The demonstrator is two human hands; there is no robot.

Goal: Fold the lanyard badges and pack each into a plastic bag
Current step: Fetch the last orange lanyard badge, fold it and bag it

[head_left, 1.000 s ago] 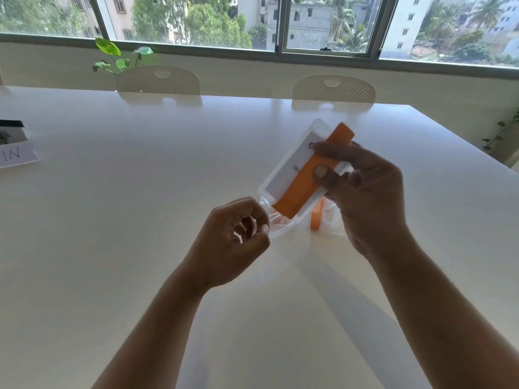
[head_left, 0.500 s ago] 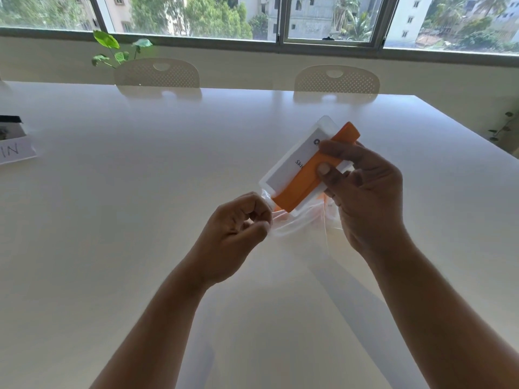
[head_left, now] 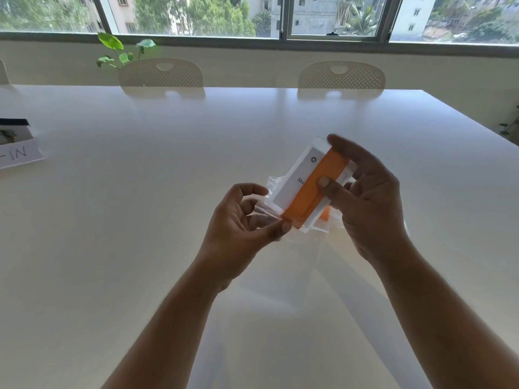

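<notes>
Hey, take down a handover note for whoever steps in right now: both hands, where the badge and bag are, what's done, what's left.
Left hand pinches the mouth of the clear plastic bag, held above the white table.
Right hand grips the white badge card with the orange fabric lanyard folded across it. The card's lower end is at the bag mouth, most of it outside.
Done: lanyard folded.
Left: slide the badge fully in, then close the bag.

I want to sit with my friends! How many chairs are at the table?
2 for sure: the left chair by the plant and the right chair, both behind the table's far edge. A sliver at the picture's left edge may be a third.
</notes>
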